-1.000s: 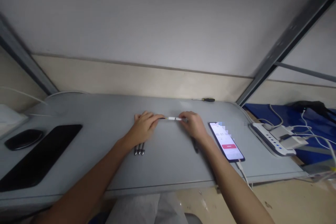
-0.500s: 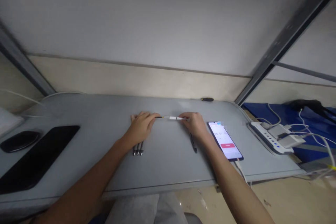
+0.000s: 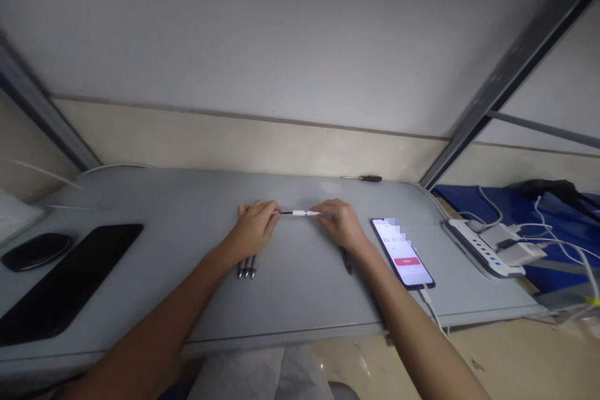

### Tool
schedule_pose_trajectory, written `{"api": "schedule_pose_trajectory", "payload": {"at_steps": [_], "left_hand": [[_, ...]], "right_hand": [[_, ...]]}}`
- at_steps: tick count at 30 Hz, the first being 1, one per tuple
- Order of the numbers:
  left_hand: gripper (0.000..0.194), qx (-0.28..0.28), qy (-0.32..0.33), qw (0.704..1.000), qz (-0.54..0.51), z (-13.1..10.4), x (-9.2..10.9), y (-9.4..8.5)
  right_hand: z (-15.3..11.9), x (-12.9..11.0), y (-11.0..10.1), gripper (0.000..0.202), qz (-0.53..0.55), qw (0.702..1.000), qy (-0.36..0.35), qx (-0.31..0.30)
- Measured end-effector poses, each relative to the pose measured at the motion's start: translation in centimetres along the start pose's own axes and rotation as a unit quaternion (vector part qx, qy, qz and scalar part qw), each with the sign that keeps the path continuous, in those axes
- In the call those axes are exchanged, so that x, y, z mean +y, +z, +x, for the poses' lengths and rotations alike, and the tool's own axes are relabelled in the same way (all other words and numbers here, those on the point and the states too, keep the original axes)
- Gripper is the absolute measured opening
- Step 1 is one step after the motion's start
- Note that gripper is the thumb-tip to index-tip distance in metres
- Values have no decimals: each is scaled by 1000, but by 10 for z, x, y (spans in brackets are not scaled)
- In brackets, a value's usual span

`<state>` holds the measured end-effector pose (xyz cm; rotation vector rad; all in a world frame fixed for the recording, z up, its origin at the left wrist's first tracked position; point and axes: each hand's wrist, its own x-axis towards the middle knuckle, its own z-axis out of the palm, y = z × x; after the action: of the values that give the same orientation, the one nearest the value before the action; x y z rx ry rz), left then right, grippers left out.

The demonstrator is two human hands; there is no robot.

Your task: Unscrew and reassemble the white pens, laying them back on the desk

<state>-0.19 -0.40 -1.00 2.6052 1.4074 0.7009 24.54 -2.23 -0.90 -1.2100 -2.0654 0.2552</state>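
Between my two hands, just above the grey table, a thin dark pen refill [image 3: 285, 213] lines up with a white pen barrel [image 3: 299, 213], and the two now meet end to end or one inside the other; I cannot tell which. My left hand [image 3: 255, 225] pinches the refill's left end. The fingertips of my right hand [image 3: 341, 223] close on the barrel's right end. Three dark pens [image 3: 246, 270] lie side by side under my left hand, their tips toward me. A black pen part [image 3: 347, 261] lies mostly hidden beneath my right wrist.
Right of my right arm lies a lit phone [image 3: 404, 253] with a cable, then a white power strip [image 3: 485, 247] with chargers. A screwdriver [image 3: 370, 179] rests at the back edge. A black slab [image 3: 70, 284] and a dark rounded object [image 3: 36, 252] are on the left.
My right hand has shifted slightly left, bringing the white barrel up to the refill and closing the gap. My left hand has barely moved.
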Motion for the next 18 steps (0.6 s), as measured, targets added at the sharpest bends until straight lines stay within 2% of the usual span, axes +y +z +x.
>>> {"api": "schedule_pose_trajectory", "payload": {"at_steps": [11, 15, 18], "left_hand": [[21, -12, 24, 1000, -15, -1, 5, -1], [18, -28, 28, 999, -21, 0, 3, -2], [17, -26, 38, 999, -26, 0, 3, -4]], "right_hand": [[-1, -12, 5, 20, 43, 999, -3, -21], [-1, -15, 7, 18, 109, 993, 55, -6], [0, -13, 9, 21, 185, 976, 112, -5]]}}
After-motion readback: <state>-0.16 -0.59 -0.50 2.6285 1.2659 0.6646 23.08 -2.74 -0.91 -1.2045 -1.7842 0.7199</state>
